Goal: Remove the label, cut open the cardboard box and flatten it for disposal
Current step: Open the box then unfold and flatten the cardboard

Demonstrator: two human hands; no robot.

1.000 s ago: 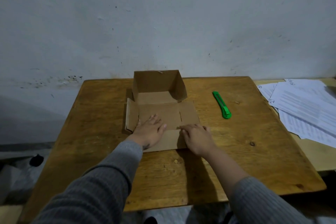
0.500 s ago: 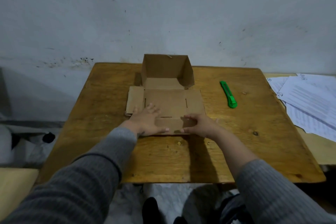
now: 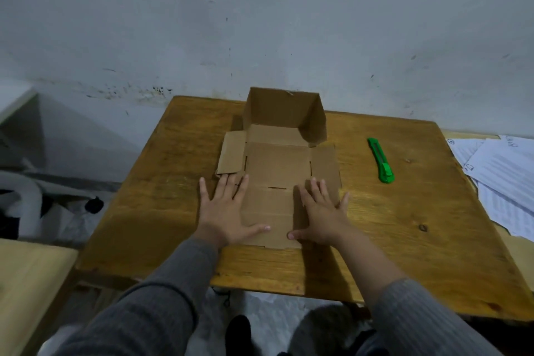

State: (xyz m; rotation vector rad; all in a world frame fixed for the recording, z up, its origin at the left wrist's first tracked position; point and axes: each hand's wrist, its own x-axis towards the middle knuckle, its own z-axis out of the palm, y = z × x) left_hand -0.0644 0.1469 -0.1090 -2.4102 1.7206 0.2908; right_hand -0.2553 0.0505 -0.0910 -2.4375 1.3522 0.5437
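Pressing cardboard box [image 3: 277,165] flat: left hand [image 3: 224,211], right hand [image 3: 320,212] now splayed, no longer pinching flap.

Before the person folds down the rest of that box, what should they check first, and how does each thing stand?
1. Near panels of the cardboard box lie flat: ok.
2. Far walls pushed down: not ok, they stand upright.
3. Left hand flat on the cardboard: ok.
4. Right hand flat on the cardboard: ok.
5. Green cutter clear of both hands: ok, it lies apart on the table.
6. Cutter blade retracted: cannot tell.
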